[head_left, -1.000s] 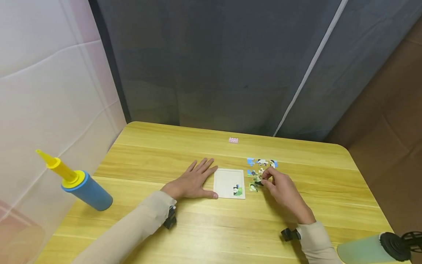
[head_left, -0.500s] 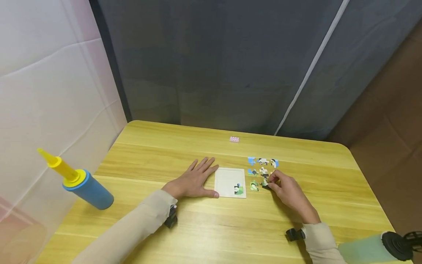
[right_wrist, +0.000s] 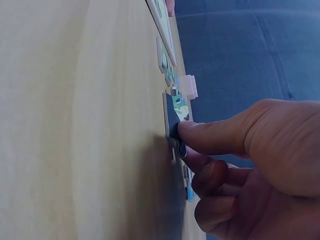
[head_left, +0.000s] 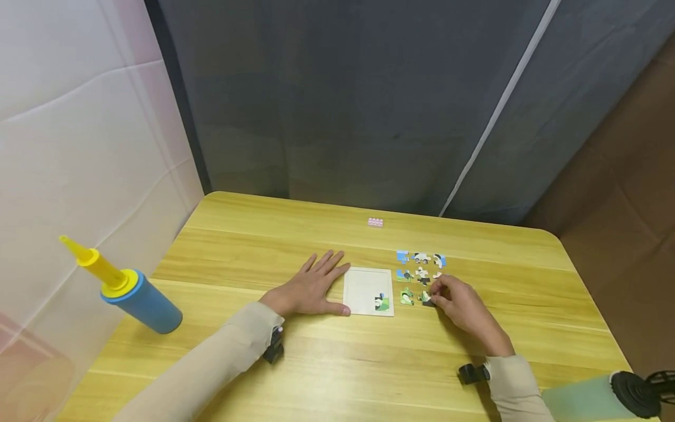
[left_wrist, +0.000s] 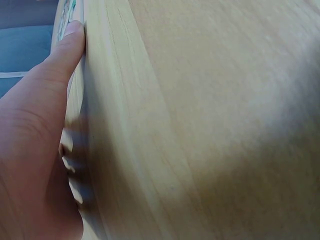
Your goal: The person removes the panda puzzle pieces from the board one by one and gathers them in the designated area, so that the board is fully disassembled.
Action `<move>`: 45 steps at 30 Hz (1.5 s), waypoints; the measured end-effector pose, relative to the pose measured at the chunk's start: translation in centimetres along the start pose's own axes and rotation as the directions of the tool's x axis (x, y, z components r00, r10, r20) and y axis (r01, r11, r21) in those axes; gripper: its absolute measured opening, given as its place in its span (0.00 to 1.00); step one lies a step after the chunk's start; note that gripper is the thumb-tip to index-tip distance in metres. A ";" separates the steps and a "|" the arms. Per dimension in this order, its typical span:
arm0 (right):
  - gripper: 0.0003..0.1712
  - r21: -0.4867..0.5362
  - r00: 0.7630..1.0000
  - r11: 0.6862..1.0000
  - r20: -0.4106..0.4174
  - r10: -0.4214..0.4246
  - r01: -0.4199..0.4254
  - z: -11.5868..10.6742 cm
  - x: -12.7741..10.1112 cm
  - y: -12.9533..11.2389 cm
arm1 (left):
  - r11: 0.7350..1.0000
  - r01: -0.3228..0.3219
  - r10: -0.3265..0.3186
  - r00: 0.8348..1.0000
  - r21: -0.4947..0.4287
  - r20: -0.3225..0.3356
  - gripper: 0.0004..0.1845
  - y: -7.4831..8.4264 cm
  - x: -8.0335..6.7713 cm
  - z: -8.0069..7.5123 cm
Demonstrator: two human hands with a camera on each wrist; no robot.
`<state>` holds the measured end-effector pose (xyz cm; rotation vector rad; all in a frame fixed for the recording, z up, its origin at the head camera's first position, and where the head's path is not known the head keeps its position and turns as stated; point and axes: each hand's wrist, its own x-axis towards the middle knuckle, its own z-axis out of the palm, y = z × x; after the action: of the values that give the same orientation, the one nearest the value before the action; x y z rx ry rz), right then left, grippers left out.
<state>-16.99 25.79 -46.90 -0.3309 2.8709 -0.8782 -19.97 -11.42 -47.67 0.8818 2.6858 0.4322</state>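
My left hand (head_left: 316,285) lies flat on the wooden table (head_left: 337,363), and its thumb (left_wrist: 60,55) touches the front left edge of a white puzzle tray (head_left: 364,284). One panda piece (head_left: 381,303) sits in the tray's front right corner. Several loose puzzle pieces (head_left: 420,266) lie in rows to the right of the tray. My right hand (head_left: 456,300) is at the front of that group. It pinches a dark puzzle piece (head_left: 426,299) between thumb and fingers, low on the table. In the right wrist view the right hand (right_wrist: 225,150) grips that puzzle piece (right_wrist: 172,122) by its edge.
A blue and yellow hand pump (head_left: 132,296) lies at the left of the table. A small pink block (head_left: 375,222) sits near the far edge. A pale green object with a black cap (head_left: 606,398) is at the front right corner. Dark curtains hang behind.
My right hand has drawn back a little to the right and toward me with the piece in its fingers. A green piece now shows beside the tray. The left hand has stayed still.
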 end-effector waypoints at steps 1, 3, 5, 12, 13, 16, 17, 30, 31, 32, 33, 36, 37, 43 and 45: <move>0.04 0.002 1.000 1.000 0.000 0.000 0.000 0.0 0.0 0.0 | 1.000 0.001 -0.001 1.000 -0.001 0.001 0.58 0.0 0.0 0.0; 0.04 0.002 1.000 1.000 -0.008 -0.002 0.002 0.0 0.0 0.0 | 1.000 0.001 -0.001 1.000 -0.002 0.002 0.58 0.0 0.0 0.0; 0.05 -0.006 1.000 1.000 -0.023 -0.006 0.006 0.1 0.0 0.0 | 1.000 0.001 -0.001 1.000 -0.002 0.004 0.58 0.0 0.0 0.0; 0.07 -0.018 0.998 1.000 -0.069 -0.014 0.013 -0.4 0.2 -0.5 | 1.000 0.002 -0.002 1.000 -0.003 0.001 0.58 0.1 -0.2 -0.1; 0.08 -0.013 0.997 1.000 -0.072 -0.015 0.014 -0.5 0.3 -0.6 | 1.000 0.002 -0.002 1.000 -0.002 0.002 0.58 0.1 -0.2 -0.1; 0.09 -0.007 0.996 1.000 -0.084 -0.023 0.022 -0.8 0.5 -1.4 | 1.000 0.002 -0.002 1.000 -0.007 0.002 0.58 0.1 -0.2 -0.1; 0.09 -0.005 0.996 1.000 -0.088 -0.029 0.028 -0.9 0.6 -1.7 | 1.000 0.003 -0.003 1.000 -0.007 0.004 0.58 0.2 -0.2 -0.1; 0.18 -0.044 0.989 0.988 -0.004 -0.150 0.150 1.5 1.1 -5.7 | 1.000 0.008 -0.008 1.000 -0.010 0.006 0.58 0.1 -0.1 0.0; 0.18 -0.052 0.987 0.986 0.013 -0.158 0.158 1.7 1.1 -6.0 | 1.000 0.008 -0.008 1.000 -0.010 0.006 0.58 0.1 -0.1 0.0; 0.19 -0.060 0.986 0.985 0.031 -0.162 0.164 2.0 1.1 -6.2 | 1.000 0.009 -0.009 1.000 -0.009 0.006 0.58 0.1 -0.1 0.0; 0.20 -0.064 0.985 0.983 0.049 -0.167 0.170 2.3 1.1 -6.4 | 1.000 0.010 -0.010 1.000 -0.008 0.007 0.58 0.1 -0.1 0.0; 0.22 -0.077 0.980 0.982 0.107 -0.166 0.175 3.1 1.0 -7.0 | 1.000 0.011 -0.011 1.000 -0.004 0.008 0.58 0.0 0.0 0.1; 0.23 -0.083 0.978 0.980 0.120 -0.169 0.180 3.3 0.9 -7.1 | 1.000 0.010 -0.010 1.000 -0.005 0.007 0.58 0.0 0.0 0.2; 0.25 -0.138 0.960 0.957 0.157 -0.232 0.254 4.2 1.0 -7.8 | 1.000 0.008 -0.008 1.000 -0.006 0.006 0.58 -0.1 0.0 0.3; 0.24 -0.141 0.955 0.954 0.171 -0.241 0.266 4.3 1.0 -8.0 | 1.000 0.009 -0.009 1.000 -0.004 0.009 0.58 -0.2 0.0 0.3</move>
<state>-15.84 16.76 -46.01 -0.7658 2.8013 -0.6210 -19.98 -11.46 -47.98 0.8678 2.6789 0.4313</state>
